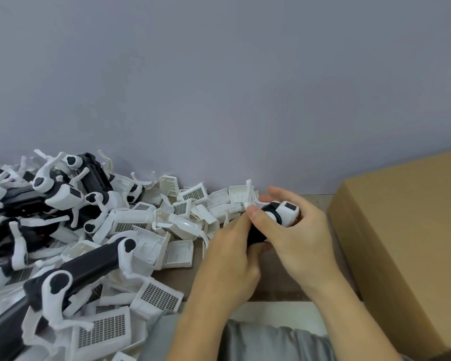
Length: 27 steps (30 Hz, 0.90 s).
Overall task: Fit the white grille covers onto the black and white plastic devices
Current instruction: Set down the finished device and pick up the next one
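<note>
Black-and-white moulded plastic device [274, 220], likely light, stiff, slick: gripped by left hand [235, 256] at seven o'clock, right hand [297, 230] curled around white head at three o'clock.

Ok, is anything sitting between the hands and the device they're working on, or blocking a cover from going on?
Nothing visible does. The left hand and the right hand both grip the black and white device directly. Loose white grille covers lie just beyond it on the table. Whether a cover is already on cannot be told.
</note>
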### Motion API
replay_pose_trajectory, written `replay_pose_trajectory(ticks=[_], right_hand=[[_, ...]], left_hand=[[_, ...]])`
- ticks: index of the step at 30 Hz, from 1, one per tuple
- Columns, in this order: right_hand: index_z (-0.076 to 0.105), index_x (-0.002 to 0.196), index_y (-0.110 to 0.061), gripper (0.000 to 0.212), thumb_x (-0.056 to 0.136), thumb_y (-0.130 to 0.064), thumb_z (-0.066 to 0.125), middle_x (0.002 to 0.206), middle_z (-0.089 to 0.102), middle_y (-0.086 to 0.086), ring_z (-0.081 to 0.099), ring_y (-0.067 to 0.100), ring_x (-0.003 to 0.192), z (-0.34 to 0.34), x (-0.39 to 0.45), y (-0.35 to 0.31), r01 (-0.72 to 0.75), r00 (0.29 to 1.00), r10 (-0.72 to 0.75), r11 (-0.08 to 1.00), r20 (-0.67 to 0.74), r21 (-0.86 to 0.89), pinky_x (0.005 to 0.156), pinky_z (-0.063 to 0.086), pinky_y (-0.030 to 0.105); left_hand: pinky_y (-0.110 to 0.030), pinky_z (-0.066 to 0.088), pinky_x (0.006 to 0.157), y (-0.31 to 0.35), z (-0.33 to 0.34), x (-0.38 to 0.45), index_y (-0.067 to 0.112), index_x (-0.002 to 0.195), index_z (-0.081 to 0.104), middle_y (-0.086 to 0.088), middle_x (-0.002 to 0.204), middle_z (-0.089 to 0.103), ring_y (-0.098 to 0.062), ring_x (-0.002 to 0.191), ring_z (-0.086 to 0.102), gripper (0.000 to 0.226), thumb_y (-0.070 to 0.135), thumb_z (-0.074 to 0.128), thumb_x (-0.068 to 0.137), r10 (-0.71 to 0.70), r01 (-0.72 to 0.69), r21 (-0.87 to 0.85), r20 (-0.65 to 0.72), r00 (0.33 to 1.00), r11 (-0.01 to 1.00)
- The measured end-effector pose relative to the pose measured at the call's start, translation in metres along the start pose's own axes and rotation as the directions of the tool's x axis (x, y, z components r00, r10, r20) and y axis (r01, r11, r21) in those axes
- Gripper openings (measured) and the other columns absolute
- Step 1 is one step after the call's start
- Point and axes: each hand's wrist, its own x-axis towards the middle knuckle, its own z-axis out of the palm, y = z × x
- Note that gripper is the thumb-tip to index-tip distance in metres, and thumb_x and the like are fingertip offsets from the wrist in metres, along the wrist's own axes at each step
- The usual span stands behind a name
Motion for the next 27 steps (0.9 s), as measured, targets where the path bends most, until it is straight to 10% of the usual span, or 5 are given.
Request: replay_pose_trajectory(ticks=[9, 14, 17, 21, 27], right_hand=[[0.060, 0.129, -0.024, 0.078, 0.058, -0.043, 0.086, 0.105, 0.074, -0.005, 0.073, 0.004, 0.087, 0.006, -0.002, -0.003, 0.029, 0.998, -0.026, 0.997, -0.052, 0.068, 0.067, 0.055, 0.012], [0.049, 0.141, -0.029, 0.075, 0.074, -0.051, 0.074, 0.130, 0.065, -0.012, 0.062, 0.003, 0.119, 0.009, -0.003, -0.001, -0.042, 0.999, 0.037, 0.966, 0.026, 0.254, 0.094, 0.052, 0.026], [0.061, 0.123, -0.036, 0.040, 0.084, -0.044, 0.061, 0.115, 0.071, -0.017, 0.066, 0.004, 0.110, 0.004, 0.000, 0.002, -0.086, 0.994, 0.099, 0.972, -0.049, 0.220, 0.086, 0.051, 0.028], [0.069, 0.105, -0.035, 0.023, 0.100, -0.018, 0.053, 0.095, 0.075, -0.016, 0.071, 0.006, 0.090, 0.002, 0.003, 0.006, -0.189, 0.979, 0.193, 0.980, -0.059, 0.061, 0.064, 0.050, 0.018], [0.074, 0.094, -0.024, 0.028, 0.092, -0.005, 0.053, 0.080, 0.075, -0.002, 0.071, 0.012, 0.070, 0.005, 0.000, 0.008, -0.302, 0.939, 0.318, 0.944, 0.133, -0.131, 0.063, 0.049, 0.026]], left_hand=[[-0.006, 0.040, 0.080, -0.003, 0.000, 0.002, 0.029, 0.117, 0.064, 0.021, 0.102, 0.060, 0.003, 0.098, 0.057, 0.039, 0.014, 0.064, 0.080, -0.009, 0.007, -0.024, -0.073, 0.997, 1.000], [-0.020, 0.052, 0.081, 0.001, -0.001, 0.007, 0.036, 0.104, 0.063, 0.012, 0.096, 0.073, -0.006, 0.091, 0.069, 0.034, 0.008, 0.071, 0.087, -0.245, 0.143, -0.344, -0.273, 0.930, 0.928], [-0.027, 0.057, 0.077, 0.003, -0.008, 0.012, 0.020, 0.105, 0.069, 0.000, 0.096, 0.076, -0.016, 0.090, 0.071, 0.018, 0.010, 0.054, 0.101, -0.509, 0.199, -0.651, -0.329, 0.795, 0.732], [-0.028, 0.056, 0.058, 0.008, -0.024, 0.010, 0.011, 0.086, 0.077, -0.008, 0.081, 0.069, -0.019, 0.064, 0.063, 0.039, 0.039, 0.053, 0.098, -0.679, 0.040, -0.993, -0.044, 0.733, 0.107], [-0.032, 0.048, 0.067, 0.006, -0.024, 0.011, 0.024, 0.072, 0.075, -0.001, 0.071, 0.058, -0.014, 0.061, 0.056, 0.022, 0.042, 0.068, 0.083, -0.617, 0.025, -0.999, -0.010, 0.787, 0.048]])
